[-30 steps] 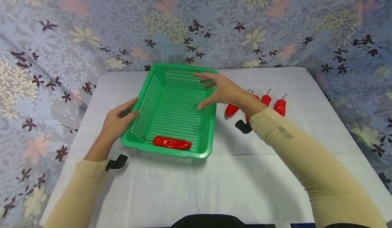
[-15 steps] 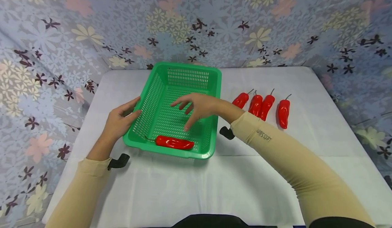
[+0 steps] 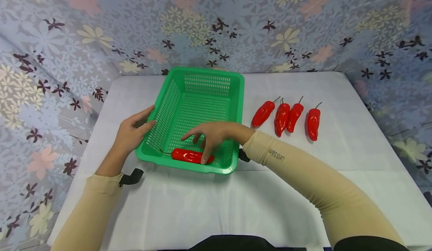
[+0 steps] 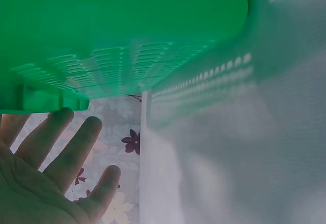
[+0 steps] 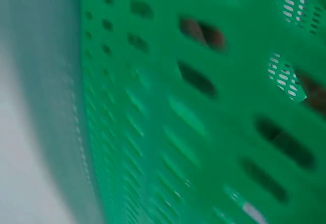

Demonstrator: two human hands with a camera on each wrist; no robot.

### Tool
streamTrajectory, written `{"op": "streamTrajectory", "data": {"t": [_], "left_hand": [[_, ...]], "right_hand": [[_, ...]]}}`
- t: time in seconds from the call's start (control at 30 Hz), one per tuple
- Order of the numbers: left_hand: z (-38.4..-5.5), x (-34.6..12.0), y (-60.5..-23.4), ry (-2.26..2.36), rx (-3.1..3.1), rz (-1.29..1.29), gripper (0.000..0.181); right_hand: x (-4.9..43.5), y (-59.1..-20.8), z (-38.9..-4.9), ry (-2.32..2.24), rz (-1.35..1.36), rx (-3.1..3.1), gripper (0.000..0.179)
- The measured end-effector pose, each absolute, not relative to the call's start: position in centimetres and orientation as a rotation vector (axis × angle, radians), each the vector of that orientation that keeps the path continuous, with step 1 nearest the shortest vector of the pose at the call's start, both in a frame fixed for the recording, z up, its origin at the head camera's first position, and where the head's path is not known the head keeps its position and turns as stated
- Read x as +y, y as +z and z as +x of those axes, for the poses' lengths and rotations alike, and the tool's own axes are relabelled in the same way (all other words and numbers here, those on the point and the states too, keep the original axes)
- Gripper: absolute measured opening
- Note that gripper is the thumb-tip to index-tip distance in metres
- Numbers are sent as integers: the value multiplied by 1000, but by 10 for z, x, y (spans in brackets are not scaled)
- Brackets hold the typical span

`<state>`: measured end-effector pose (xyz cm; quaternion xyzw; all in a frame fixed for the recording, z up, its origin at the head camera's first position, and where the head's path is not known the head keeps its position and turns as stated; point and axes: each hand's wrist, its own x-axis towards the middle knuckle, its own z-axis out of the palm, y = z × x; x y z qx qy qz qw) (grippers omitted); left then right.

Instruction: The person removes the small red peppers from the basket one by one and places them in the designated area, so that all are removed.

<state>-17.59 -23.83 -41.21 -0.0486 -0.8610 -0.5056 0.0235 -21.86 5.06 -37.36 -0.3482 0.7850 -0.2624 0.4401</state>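
A red chili pepper lies along the near wall inside the green plastic basket, its stem pointing left. My right hand reaches over the basket's right side, and its thumb overlaps the pepper's right part. The other right fingers are spread above the pepper, apart from it. At the basket's left side my left hand touches the rim with thumb and index finger. The left wrist view shows the left fingers extended below the rim. In the right wrist view the basket's slotted wall hides the right hand almost wholly.
Several red chili peppers lie on the white-covered table to the right of the basket: one tilted pepper, a close pair, and another pepper farthest right. A floral cloth rises behind the table.
My right hand has moved from above the basket's right rim down and toward the near wall, reaching the pepper inside. The left hand stays at the left rim.
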Motion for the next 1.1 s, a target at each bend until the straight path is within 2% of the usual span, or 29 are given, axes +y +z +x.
{"op": "streamTrajectory", "data": {"t": [0.47, 1.1], "left_hand": [[-177, -236, -410, -1559, -2659, -161, 49], [-175, -238, -412, -1573, -2656, -139, 48]], "right_hand": [[49, -396, -211, -788, -786, 1836, 82], [49, -387, -213, -804, -737, 1827, 73]]}}
